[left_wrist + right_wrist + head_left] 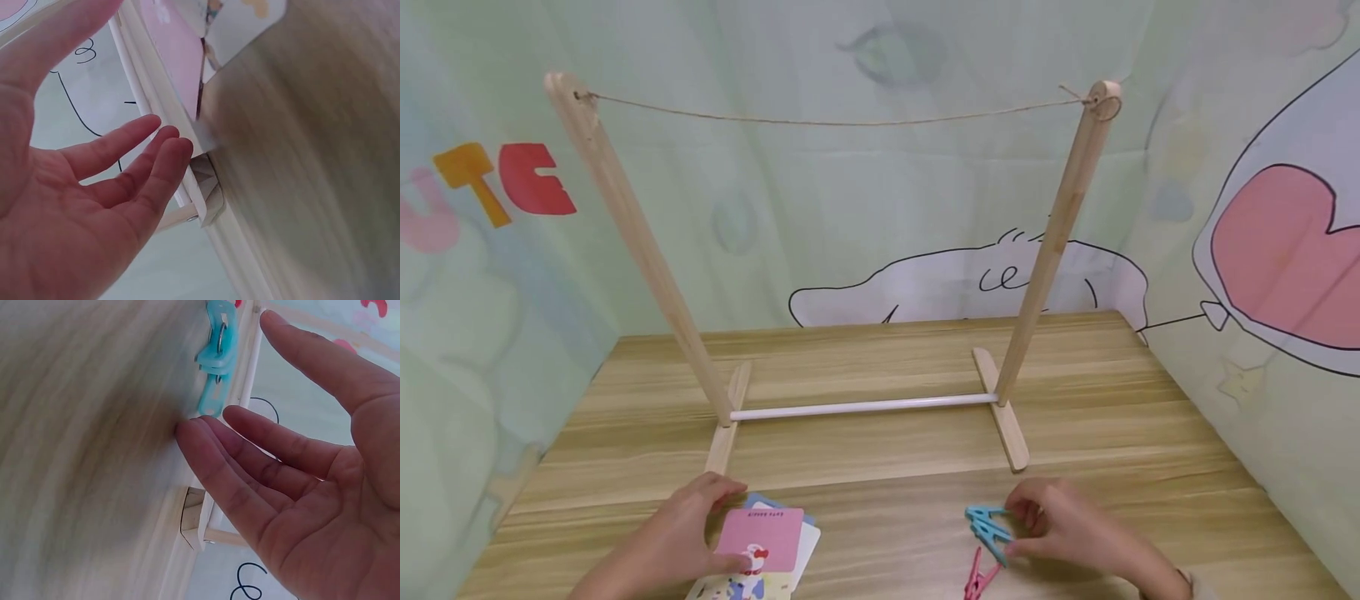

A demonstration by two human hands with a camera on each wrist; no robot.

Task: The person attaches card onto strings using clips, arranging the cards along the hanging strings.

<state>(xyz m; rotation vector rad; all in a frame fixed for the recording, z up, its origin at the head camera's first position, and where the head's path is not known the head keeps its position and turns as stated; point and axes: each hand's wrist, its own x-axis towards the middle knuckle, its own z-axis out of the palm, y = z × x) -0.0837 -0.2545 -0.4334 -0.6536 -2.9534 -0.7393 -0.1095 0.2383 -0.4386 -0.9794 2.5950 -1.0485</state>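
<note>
Step in hand looks like picking up one card and one peg off the surface (880,508), both hands working low at the near edge

Left side: left hand (677,533) lies over the left part of a small stack of cards, fingers fairly straight and spread in the left wrist view, nothing clamped yet; thumb tip seems to touch the pink card (762,540) on top. To do it well I'd slide only the top card off sideways with the thumb so the white and blue ones below stay put, then pinch it by a short edge, leaving the upper edge free. The pink card sits just right of the palm, under the fingertips, touching them

Middle: wooden stand (625,225) with a string (835,122) strung between its two posts and a white rod (865,407) low down, well behind both hands; string hangs bare

Right side: right hand (1060,529) has fingers loosely open, tips at the blue pegs (988,529) which lie flat on the surface; contact is light, not a real grip, right wrist view shows fingertips just at the peg end (215,362). Best take one peg by the handle end, thumb and forefinger, so the other stays down. Blue pegs lie just left of the fingertips; a pink peg (979,582) lies nearer the edge, just below them and apart from the hand
</note>
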